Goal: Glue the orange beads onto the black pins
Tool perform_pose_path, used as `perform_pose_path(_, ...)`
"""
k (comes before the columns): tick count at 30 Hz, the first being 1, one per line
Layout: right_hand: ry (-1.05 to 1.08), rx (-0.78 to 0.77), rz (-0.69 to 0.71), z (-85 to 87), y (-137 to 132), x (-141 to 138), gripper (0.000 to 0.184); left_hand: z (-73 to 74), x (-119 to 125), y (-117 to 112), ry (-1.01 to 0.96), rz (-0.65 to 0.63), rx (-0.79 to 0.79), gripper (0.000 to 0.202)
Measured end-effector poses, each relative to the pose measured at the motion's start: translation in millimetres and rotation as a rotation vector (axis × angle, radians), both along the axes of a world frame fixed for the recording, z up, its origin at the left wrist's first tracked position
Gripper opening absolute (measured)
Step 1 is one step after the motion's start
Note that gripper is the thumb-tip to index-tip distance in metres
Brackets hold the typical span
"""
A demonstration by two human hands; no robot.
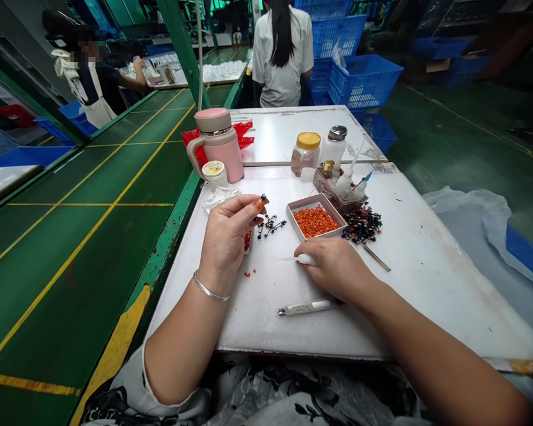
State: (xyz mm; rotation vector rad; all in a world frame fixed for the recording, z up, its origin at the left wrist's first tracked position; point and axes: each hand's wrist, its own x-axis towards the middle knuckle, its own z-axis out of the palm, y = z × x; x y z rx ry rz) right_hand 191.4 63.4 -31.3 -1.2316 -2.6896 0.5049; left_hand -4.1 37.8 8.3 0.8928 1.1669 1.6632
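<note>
Black piece (262,199): pinched between my left hand's (225,234) fingertips (258,204), just left of the orange-bead tray (302,204).
White tube (306,259): gripped in my curled right hand (333,266), just below the tray.
Black sprigs (270,225): lying left of the tray.

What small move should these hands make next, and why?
Probably bring the white pointed tool in the right hand to the small black piece pinched by the left hand: the tip points that way, and the box of orange beads sits close by.
</note>
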Motion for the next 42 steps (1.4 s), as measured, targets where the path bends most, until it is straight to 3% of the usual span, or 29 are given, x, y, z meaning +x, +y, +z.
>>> perform_pose_path(13, -0.154, 0.085, -0.05, -5.4, -12, -9, 0.023, -3.1, -2, 1, 0.025, 0.005, 0.027, 0.012)
perform_pose_path(16, -0.025, 0.007, -0.009, -5.7, -8, -6, 0.022, -5.4, -1, 1, 0.044, -0.02, 0.052, 0.011)
perform_pose_path(21, 0.381, -0.22, 0.04, 2.1, 3, 7, 0.011, -7.7, 3, -1, 0.224, -0.085, 0.041, 0.009)
perform_pose_path(30, 0.915, -0.546, -0.117, 16.8, 16, 27, 0.016, -12.1, 21, -6, 0.503, -0.23, -0.004, 0.005)
perform_pose_path(34, 0.98, -0.534, -0.131, 18.6, 14, 27, 0.019, -15.6, 25, -7, 0.709, -0.213, 0.104, 0.004)
perform_pose_path(42, 0.91, -0.456, -0.101, 16.6, 13, 26, 0.015, -17.1, 29, -9, 1.001, -0.149, 0.327, 0.008)
